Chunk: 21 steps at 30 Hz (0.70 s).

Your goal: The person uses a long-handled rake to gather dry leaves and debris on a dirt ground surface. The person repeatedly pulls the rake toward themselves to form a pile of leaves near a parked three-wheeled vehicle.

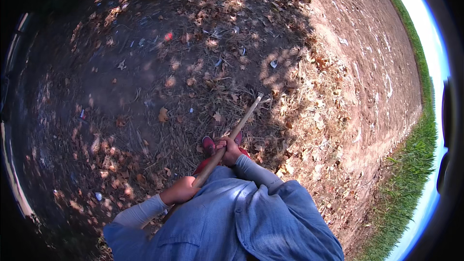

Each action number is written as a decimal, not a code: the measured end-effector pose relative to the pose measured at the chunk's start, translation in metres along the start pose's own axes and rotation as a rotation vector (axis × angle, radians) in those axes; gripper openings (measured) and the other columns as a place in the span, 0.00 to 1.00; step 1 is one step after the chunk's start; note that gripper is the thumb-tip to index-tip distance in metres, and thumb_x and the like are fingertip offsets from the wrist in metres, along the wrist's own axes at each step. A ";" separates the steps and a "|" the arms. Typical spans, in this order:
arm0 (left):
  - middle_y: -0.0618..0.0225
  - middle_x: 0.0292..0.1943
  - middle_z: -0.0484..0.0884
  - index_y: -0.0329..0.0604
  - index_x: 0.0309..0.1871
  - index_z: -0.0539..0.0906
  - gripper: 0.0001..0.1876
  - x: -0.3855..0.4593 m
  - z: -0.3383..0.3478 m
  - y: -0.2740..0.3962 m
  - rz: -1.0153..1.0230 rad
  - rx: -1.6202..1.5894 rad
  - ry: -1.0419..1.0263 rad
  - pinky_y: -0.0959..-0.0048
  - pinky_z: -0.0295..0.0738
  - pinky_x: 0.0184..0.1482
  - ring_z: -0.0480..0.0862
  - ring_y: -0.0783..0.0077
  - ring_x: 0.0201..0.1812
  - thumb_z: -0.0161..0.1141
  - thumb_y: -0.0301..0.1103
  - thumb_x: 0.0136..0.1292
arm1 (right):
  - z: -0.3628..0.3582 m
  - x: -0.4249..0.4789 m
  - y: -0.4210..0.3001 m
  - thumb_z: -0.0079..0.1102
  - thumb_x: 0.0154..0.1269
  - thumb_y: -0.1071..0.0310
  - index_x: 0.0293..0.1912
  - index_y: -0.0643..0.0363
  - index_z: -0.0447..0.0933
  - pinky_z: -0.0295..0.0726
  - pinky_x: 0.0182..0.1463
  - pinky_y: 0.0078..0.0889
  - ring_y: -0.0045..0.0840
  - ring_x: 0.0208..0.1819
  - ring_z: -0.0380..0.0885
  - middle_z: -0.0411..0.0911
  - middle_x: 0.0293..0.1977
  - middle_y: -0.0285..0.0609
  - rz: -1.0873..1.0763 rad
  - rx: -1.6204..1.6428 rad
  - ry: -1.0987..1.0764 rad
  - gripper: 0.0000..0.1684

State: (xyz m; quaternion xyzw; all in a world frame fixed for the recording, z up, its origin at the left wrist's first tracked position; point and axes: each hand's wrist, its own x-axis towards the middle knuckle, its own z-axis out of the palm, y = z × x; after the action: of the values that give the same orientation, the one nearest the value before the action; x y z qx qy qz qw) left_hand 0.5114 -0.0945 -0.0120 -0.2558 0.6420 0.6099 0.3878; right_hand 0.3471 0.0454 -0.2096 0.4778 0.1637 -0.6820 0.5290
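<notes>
A long wooden handle (246, 116) slants from beside my waist out over the ground in front. My left hand (180, 190) is wrapped round its near part, close to my hip. Farther along, my right hand (230, 151) grips the same handle above my red shoes (208, 145). The pole's far end is pale and blunt, close to dry grass stalks; whether a tool head sits there or it touches the soil, I cannot tell. Behind my left hand the handle runs on beside my blue shirt (217, 221), partly hidden by it.
Dry leaves (163, 115), straw and scraps of litter (273, 64) cover the shaded ground. To the right lies a sunlit strip of bare soil (366, 43), bordered by tall green plants (406, 174). A pale edge (16, 177) curves along the far left.
</notes>
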 end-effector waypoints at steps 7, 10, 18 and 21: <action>0.58 0.29 0.80 0.31 0.36 0.77 0.18 0.026 0.007 0.012 0.186 0.084 0.010 0.69 0.72 0.36 0.79 0.70 0.32 0.60 0.41 0.51 | -0.003 -0.015 -0.051 0.45 0.59 0.71 0.18 0.51 0.58 0.65 0.17 0.16 0.12 0.12 0.57 0.56 0.11 0.25 -0.202 0.068 -0.140 0.15; 0.64 0.27 0.79 0.32 0.36 0.76 0.16 0.055 0.008 0.031 0.264 0.204 -0.006 0.72 0.72 0.32 0.78 0.74 0.29 0.60 0.38 0.52 | 0.005 -0.034 -0.085 0.45 0.59 0.72 0.19 0.51 0.58 0.65 0.16 0.14 0.10 0.12 0.58 0.56 0.11 0.25 -0.323 0.057 -0.207 0.15; 0.72 0.17 0.72 0.37 0.29 0.72 0.08 0.091 0.020 0.033 -0.007 -0.387 -0.248 0.80 0.67 0.14 0.71 0.82 0.13 0.55 0.32 0.53 | -0.008 -0.017 -0.121 0.46 0.59 0.71 0.18 0.51 0.58 0.67 0.16 0.15 0.12 0.12 0.59 0.57 0.11 0.26 -0.397 -0.121 -0.025 0.15; 0.69 0.19 0.75 0.36 0.28 0.73 0.09 0.066 0.013 0.028 -0.097 -0.368 -0.222 0.79 0.69 0.19 0.73 0.80 0.17 0.56 0.33 0.53 | -0.021 0.007 -0.082 0.44 0.59 0.72 0.19 0.52 0.58 0.66 0.17 0.17 0.14 0.13 0.59 0.58 0.11 0.27 -0.227 -0.114 0.029 0.14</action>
State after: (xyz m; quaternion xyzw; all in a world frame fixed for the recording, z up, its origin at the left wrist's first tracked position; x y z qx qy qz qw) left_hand 0.4535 -0.0688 -0.0483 -0.2838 0.4604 0.7219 0.4318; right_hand 0.2851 0.0883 -0.2484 0.4352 0.2630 -0.7201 0.4721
